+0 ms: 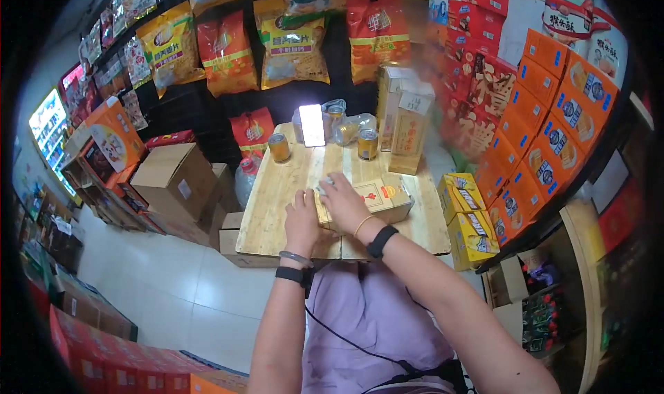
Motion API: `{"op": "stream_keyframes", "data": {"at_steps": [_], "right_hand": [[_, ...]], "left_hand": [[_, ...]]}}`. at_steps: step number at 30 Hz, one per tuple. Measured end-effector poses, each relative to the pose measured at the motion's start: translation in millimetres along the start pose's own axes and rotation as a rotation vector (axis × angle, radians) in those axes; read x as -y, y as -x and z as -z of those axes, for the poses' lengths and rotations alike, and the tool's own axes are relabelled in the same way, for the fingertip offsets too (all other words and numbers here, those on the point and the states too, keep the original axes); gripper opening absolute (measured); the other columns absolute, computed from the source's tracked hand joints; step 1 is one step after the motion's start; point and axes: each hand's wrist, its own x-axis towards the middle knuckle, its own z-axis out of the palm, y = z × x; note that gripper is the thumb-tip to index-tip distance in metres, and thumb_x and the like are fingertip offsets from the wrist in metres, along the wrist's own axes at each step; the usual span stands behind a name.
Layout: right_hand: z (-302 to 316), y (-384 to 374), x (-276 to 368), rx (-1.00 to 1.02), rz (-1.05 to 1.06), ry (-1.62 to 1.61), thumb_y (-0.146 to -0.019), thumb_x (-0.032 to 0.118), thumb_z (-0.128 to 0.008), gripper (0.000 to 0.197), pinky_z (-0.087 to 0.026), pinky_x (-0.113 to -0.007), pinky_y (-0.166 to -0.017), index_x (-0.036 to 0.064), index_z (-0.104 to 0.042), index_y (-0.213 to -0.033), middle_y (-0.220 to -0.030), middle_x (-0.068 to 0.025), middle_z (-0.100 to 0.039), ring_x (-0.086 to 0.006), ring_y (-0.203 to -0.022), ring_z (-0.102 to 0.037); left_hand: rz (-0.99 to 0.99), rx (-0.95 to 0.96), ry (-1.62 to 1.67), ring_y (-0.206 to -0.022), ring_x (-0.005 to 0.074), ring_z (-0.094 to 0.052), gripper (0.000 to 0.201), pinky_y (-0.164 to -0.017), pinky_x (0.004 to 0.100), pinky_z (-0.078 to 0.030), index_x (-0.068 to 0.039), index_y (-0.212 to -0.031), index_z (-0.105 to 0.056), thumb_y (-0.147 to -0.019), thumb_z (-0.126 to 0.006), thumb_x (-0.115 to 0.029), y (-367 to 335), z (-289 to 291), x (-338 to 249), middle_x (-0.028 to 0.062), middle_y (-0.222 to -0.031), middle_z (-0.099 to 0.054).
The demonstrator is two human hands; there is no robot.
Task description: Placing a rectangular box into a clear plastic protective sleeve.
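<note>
A long gold-and-cream carton (pixel 384 198) with a red mark lies on its side across the wooden table (pixel 277 186). At its left end, my left hand (pixel 302 221) has its fingers bent against the carton's edge. My right hand (pixel 346 204) reaches over the top of the same end, fingers curled down close to the left hand's. Both hands cover that end, so the flap there is hidden. Two similar tall cartons (pixel 409 135) stand upright at the table's back right.
A lit phone (pixel 312 126) stands at the back of the table, between a gold can (pixel 279 148) on the left and another gold can (pixel 367 144) on the right. Clear plastic wrapping (pixel 351 127) lies behind. Orange boxes (pixel 553 138) and yellow boxes (pixel 470 214) are stacked at right.
</note>
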Motion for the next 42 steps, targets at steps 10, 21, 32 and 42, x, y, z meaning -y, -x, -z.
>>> {"op": "stream_keyframes", "data": {"at_steps": [10, 21, 32, 42], "right_hand": [[35, 51, -13, 0.042, 0.132, -0.02, -0.097, 0.013, -0.05, 0.038, -0.039, -0.042, -0.112, 0.0028, -0.053, -0.134, -0.143, -0.02, -0.045, -0.0377, -0.136, -0.041], [47, 43, -53, -0.169, -0.05, 0.363, -0.096, 0.023, -0.054, 0.041, -0.035, -0.048, -0.112, 0.0019, -0.054, -0.131, -0.137, -0.0244, -0.048, -0.044, -0.13, -0.044], [-3, 16, 25, -0.187, 0.226, 0.419, -0.097, 0.028, -0.051, 0.037, -0.036, -0.046, -0.112, -0.0004, -0.061, -0.119, -0.128, -0.017, -0.056, -0.0358, -0.125, -0.048], [90, 53, -63, 0.029, 0.064, -0.072, -0.098, 0.023, -0.055, 0.026, -0.048, -0.039, -0.097, 0.0034, -0.059, -0.115, -0.121, -0.0164, -0.057, -0.0347, -0.113, -0.057]], "left_hand": [[0.026, 0.009, -0.008, -0.111, 0.0416, -0.054, 0.124, -0.087, 0.0458, -0.054, -0.006, -0.144, -0.036, -0.042, -0.097, -0.038, 0, -6, 6, 0.0154, -0.142, -0.042], [0.024, 0.024, 0.058, -0.113, 0.0458, -0.053, 0.124, -0.092, 0.0489, -0.051, -0.005, -0.143, -0.036, -0.041, -0.097, -0.04, -3, 1, 3, 0.0193, -0.142, -0.042], [-0.09, -0.087, -0.028, -0.116, 0.0452, -0.051, 0.122, -0.095, 0.0492, -0.049, -0.003, -0.144, -0.035, -0.044, -0.096, -0.038, -9, -34, 31, 0.0201, -0.144, -0.04], [0.008, 0.047, 0.055, -0.116, 0.0448, -0.05, 0.124, -0.096, 0.0488, -0.048, -0.004, -0.144, -0.035, -0.042, -0.097, -0.04, -3, 2, 2, 0.0192, -0.141, -0.043]]}}
